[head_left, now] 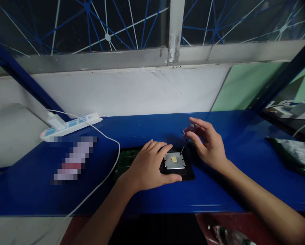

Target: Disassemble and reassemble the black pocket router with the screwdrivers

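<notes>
Currently, a screwdriver with a translucent purplish handle is held between the thumb and fingers of the right hand, its shaft slanted down to the far right corner of a silvery metal plate. Whether a screw head is met by the tip there cannot be told. A small yellowish square pad is borne near the middle of the plate, and small notches can be seen along its edges. The plate is set on the right part of a flat black device, which is laid on the blue surface in front of the person; a dark green section is shown at its left end. The device is partly covered by the left hand, which is spread open, with the fingers extended past the plate's left side and the thumb stretched along its near side. Farther left, a white power strip is fitted with a white adapter, and a white cable is looped across the surface. A pixelated item is seen near the strip, and a shiny package at the far right.
</notes>
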`<state>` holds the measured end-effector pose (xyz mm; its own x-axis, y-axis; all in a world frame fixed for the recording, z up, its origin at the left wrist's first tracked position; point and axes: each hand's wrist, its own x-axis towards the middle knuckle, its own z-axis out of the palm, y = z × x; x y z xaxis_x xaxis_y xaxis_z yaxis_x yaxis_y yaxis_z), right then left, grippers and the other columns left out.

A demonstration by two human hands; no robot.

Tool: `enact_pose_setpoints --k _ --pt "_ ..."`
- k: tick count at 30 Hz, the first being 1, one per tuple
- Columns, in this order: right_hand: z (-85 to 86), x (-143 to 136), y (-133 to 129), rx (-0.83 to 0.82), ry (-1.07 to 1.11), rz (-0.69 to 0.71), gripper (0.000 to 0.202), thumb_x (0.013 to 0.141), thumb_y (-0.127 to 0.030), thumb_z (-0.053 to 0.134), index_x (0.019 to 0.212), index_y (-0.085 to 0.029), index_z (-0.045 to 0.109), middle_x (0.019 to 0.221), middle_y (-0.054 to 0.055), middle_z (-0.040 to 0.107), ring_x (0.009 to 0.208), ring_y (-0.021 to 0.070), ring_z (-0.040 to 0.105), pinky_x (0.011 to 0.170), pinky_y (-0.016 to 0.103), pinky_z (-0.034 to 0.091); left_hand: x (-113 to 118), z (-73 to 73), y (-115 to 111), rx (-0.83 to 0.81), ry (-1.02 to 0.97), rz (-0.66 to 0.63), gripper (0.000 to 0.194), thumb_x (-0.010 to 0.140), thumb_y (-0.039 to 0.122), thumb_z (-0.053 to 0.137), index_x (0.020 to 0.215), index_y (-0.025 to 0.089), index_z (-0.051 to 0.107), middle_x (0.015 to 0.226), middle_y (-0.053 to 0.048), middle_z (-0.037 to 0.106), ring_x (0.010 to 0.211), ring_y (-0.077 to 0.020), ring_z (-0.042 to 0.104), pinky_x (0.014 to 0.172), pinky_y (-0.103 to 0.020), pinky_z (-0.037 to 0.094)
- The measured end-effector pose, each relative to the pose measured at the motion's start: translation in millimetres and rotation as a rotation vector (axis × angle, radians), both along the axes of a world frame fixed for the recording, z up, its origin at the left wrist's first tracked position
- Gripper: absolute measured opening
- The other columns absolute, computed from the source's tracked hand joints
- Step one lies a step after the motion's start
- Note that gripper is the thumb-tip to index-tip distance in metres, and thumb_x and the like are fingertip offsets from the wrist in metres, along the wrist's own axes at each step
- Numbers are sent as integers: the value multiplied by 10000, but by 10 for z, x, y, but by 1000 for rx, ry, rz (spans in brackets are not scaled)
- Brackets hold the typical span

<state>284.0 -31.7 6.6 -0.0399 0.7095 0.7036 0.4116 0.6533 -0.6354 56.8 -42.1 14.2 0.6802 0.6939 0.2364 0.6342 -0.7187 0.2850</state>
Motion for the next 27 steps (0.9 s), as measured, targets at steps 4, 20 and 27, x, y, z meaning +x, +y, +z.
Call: enact_pose_setpoints --k 4,20,27 --pt "-3 -7 17 32 -22 -2 358 922 -223 636 1269 -293 577 974 33 642 831 181 675 753 379 604 -31 -59 1 -48 61 -41 1096 643 815 694 1460 146 398 1487 -165 482 1381 -349 435 1205 -555 229" --pt "27 -82 -72 -114 95 99 387 1011 -260 455 1394 -291 501 1316 78 643 1058 220 713 919 450 610 -32 -188 7 -20 34 -66 1002 711 735 695 1470 160 384 1451 -152 496 1334 -365 440 1114 -537 377" --pt "-40 -93 8 15 75 -50 426 875 -259 702 1282 -313 589 973 39 615 858 208 673 741 417 631 -19 -169 1 -25 36 -56 994 696 733 714 1443 146 423 1428 -135 508 1287 -339 458 1087 -489 411"
